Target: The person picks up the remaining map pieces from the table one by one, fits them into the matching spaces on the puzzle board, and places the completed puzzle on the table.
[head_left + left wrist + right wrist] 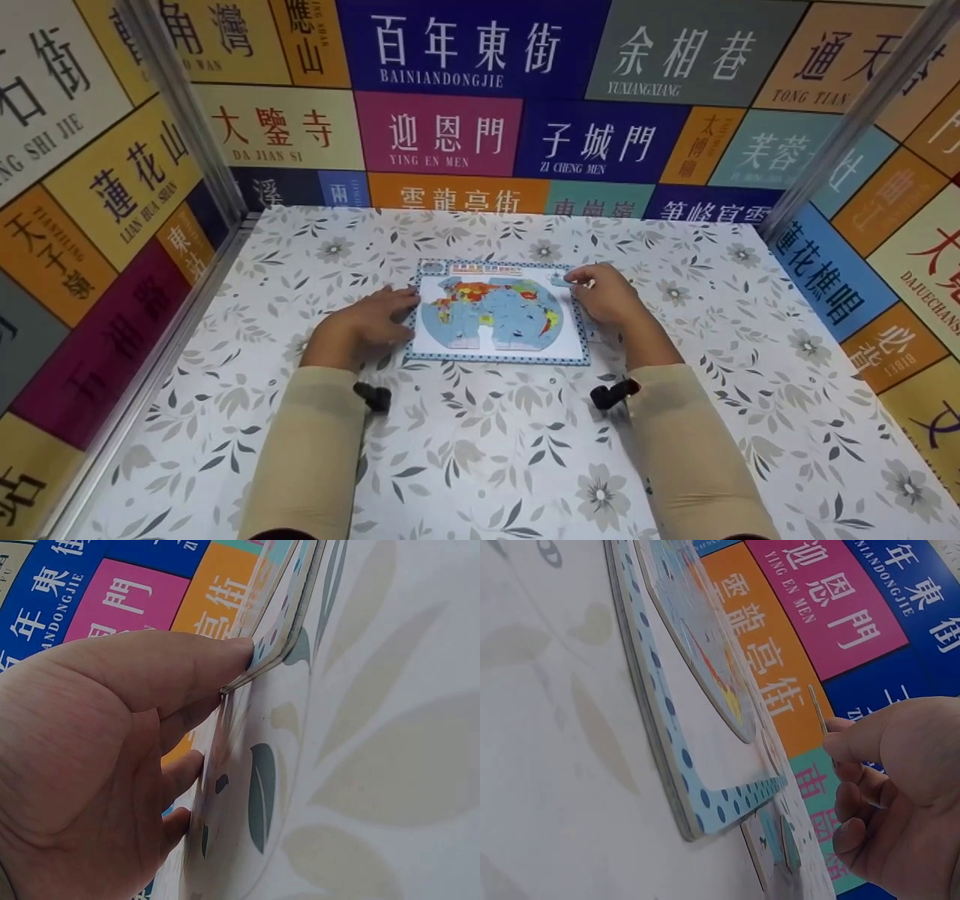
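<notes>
A world-map jigsaw puzzle (517,319) lies flat in a white tray board (431,351) with a blue dotted border. Gaps show in the map at its bottom middle and along its top. At the board's left edge rests my left hand (371,319), its thumb (217,656) touching near the corner and its relaxed fingers along the side. My right hand (606,294) pinches a small light-blue puzzle piece (560,280) between thumb and fingertips, over the board's upper right corner. Seen edge-on in the right wrist view, the thin piece (817,706) is held raised above the board.
Loose puzzle pieces (765,847) lie just off the board's right side, partly under my right hand in the head view. A white cloth with leaf print (480,435) covers the table. Panels with large printed characters (465,45) stand behind and at both sides.
</notes>
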`<state>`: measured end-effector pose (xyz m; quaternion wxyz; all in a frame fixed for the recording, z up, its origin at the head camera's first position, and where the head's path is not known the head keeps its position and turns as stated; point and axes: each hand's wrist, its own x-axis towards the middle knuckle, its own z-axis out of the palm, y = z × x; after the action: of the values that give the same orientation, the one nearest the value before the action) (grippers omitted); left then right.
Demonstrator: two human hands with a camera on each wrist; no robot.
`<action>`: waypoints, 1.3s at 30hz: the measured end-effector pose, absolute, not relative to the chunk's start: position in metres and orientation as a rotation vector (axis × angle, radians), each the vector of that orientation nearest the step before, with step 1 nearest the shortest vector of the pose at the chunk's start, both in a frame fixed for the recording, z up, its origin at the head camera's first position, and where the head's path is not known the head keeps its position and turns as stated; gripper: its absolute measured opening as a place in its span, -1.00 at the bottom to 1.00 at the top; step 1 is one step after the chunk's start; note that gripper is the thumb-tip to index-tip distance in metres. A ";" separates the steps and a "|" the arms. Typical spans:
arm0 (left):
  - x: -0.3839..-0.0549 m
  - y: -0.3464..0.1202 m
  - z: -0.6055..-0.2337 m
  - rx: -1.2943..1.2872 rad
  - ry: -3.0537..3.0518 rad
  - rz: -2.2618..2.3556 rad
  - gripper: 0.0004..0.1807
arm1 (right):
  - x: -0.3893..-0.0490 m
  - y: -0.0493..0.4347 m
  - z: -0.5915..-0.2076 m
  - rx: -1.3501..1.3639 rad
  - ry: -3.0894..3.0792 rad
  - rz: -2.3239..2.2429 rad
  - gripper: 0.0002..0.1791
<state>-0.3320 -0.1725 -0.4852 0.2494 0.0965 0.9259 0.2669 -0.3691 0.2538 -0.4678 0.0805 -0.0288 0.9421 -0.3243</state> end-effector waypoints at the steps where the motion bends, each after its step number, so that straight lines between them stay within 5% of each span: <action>1: -0.332 -0.173 -0.486 0.287 2.527 0.719 -0.16 | -0.369 0.252 -0.467 -0.089 2.821 -0.955 -0.64; 19: -0.331 -0.171 -0.486 0.266 2.537 0.713 -0.15 | -0.364 0.198 -0.464 -0.269 2.792 -0.911 -0.67; 39: -0.331 -0.170 -0.483 0.190 2.500 0.770 -0.15 | -0.397 0.137 -0.469 -0.355 2.743 -0.935 -0.71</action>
<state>-0.3314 -0.1701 -0.4831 0.2564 0.0699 0.9213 0.2838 -0.3967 0.1371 -0.4686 0.1108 -0.1208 0.9337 -0.3183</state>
